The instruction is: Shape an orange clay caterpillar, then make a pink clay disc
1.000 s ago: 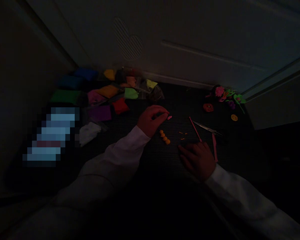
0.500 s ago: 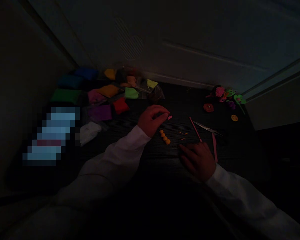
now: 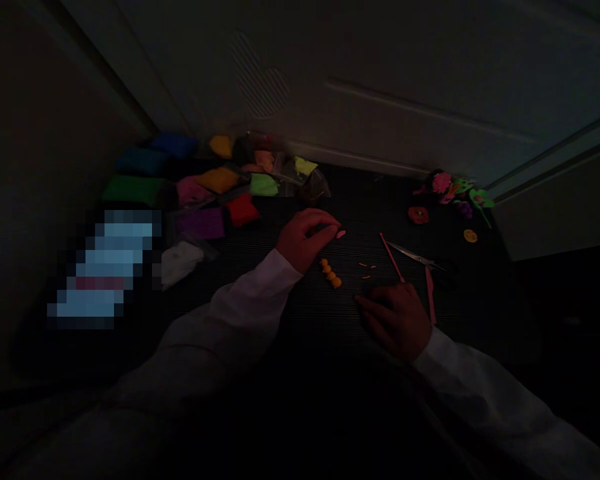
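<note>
My left hand [image 3: 307, 240] is closed in a pinch, with a small pink piece of clay [image 3: 341, 235] at its fingertips. Just below that hand lies a short row of orange clay balls [image 3: 331, 274], joined end to end. My right hand [image 3: 399, 321] rests low over the dark table with its fingers stretched forward and nothing visible in them. Beyond its fingers are several thin orange clay strips [image 3: 366, 277]. A slim pink stick tool [image 3: 392, 257] lies by its knuckles, beside scissors [image 3: 417, 259] and a pink plastic knife [image 3: 430, 297].
Colored clay packets, including a purple one [image 3: 200, 223] and a red one [image 3: 243, 210], crowd the back left. A blurred lit screen [image 3: 105, 270] lies at left. Clay flowers [image 3: 443, 183], a red flower [image 3: 419, 215] and a yellow disc [image 3: 471, 236] sit at right, near the wall.
My right hand's fingertips have shifted slightly to the left. My left hand keeps its pinch by the pink piece. The whole view has moved very little.
</note>
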Motion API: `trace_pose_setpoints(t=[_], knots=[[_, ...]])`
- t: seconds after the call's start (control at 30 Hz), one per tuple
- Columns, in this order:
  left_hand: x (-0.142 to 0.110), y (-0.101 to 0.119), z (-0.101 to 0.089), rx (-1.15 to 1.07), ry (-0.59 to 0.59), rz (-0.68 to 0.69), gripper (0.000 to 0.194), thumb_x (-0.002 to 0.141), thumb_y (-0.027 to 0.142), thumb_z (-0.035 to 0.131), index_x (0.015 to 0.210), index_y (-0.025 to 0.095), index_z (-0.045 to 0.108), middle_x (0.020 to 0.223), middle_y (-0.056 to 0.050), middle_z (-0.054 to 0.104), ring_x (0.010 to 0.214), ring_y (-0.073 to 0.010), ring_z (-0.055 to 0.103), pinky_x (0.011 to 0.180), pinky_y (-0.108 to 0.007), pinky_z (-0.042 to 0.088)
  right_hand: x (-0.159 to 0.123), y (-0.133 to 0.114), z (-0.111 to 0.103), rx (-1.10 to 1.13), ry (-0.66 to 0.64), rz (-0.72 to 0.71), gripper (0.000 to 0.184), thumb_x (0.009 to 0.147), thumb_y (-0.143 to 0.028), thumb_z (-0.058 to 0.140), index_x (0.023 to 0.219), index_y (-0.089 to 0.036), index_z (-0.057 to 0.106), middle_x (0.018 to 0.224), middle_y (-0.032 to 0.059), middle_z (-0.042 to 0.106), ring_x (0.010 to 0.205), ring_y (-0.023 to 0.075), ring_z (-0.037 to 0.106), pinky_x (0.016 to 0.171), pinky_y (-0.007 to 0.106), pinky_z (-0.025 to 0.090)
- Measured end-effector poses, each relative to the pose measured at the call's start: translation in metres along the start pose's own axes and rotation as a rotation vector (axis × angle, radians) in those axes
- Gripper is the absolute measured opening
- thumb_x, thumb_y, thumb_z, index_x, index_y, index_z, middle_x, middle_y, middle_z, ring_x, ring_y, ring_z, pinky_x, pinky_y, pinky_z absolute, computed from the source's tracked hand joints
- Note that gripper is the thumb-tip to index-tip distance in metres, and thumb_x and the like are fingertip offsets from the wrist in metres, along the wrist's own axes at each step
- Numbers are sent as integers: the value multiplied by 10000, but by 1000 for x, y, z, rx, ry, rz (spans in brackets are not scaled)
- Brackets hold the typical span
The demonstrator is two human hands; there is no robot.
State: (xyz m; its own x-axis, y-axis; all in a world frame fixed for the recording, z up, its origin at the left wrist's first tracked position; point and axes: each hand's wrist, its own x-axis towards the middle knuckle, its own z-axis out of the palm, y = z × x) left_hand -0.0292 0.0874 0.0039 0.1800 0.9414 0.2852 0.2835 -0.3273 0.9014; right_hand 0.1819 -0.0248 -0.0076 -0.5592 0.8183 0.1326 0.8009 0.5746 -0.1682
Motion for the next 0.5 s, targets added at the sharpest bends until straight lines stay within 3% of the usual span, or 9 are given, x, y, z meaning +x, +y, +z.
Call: trace_pose_setpoints(t=[0.13, 0.3, 0.5], knots=[[0, 0, 0, -3, 0, -8, 150, 726, 252, 532, 773, 157, 638, 870, -51, 617, 863, -146, 552, 819, -311, 419, 0, 0, 0, -22, 6, 24, 367, 784, -300, 477, 1144, -238, 507, 933, 55, 555, 813, 182, 438, 740, 379, 307], [0, 0, 0, -15, 0, 0, 160, 730, 263, 526, 774, 155, 636, 867, -47, 618, 862, -147, 555, 803, -301, 424, -1, -1, -1, -5, -25, -38, 356, 777, -308, 485, 1132, -294, 511, 938, 38, 549, 814, 177, 434, 777, 396, 300], [0, 0, -1, -8, -4, -10, 161, 734, 276, 521, 777, 170, 635, 871, -39, 616, 874, -148, 555, 817, -305, 417, 1, 0, 0, -15, 2, 35, 378, 782, -299, 473, 1150, -218, 500, 941, 63, 558, 813, 184, 453, 756, 388, 333]])
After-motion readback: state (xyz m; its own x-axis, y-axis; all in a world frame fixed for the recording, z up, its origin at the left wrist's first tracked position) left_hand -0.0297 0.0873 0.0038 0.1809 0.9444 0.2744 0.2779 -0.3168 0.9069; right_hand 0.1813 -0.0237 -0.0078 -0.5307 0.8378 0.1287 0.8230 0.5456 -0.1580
